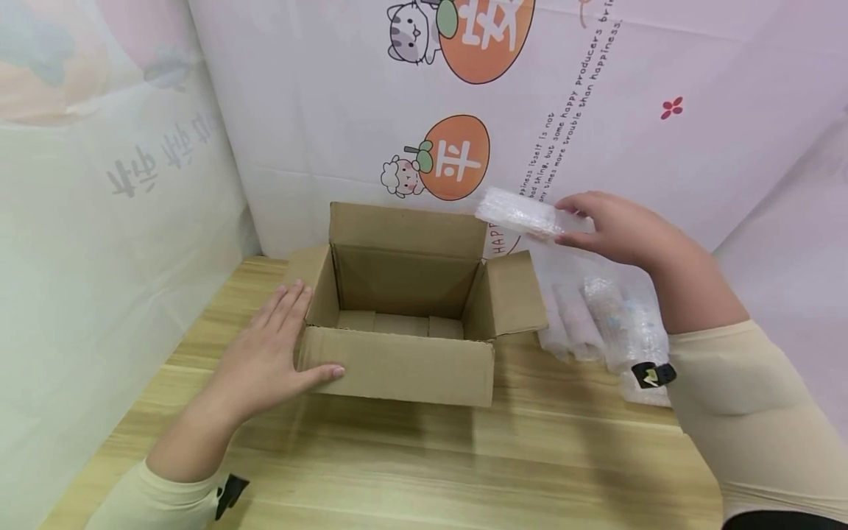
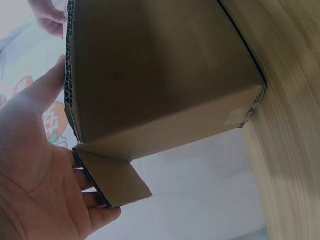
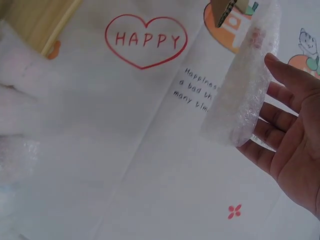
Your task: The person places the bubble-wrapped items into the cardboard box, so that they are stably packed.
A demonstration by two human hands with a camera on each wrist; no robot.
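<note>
A cardboard box [image 1: 397, 368] stands on the table with its flaps spread and its bare bottom showing. My left hand [image 1: 265, 361] rests on the box's left front corner, fingers straight along the left flap [image 2: 115, 175] and thumb on the front flap. Up to the right of the box, my right hand [image 1: 612, 224] holds a flat bubble-wrapped package [image 1: 517, 211] by its right end, between thumb and fingers. In the right wrist view the package [image 3: 242, 90] looks clear and whitish, with a small reddish patch inside; its contents cannot be made out.
Several more bubble-wrapped packages [image 1: 606, 316] lie side by side on the table right of the box, partly under my right arm. The wooden table [image 1: 424, 471] extends in front of the box. A printed cloth [image 1: 318, 110] hangs behind, with pale sheets at both sides.
</note>
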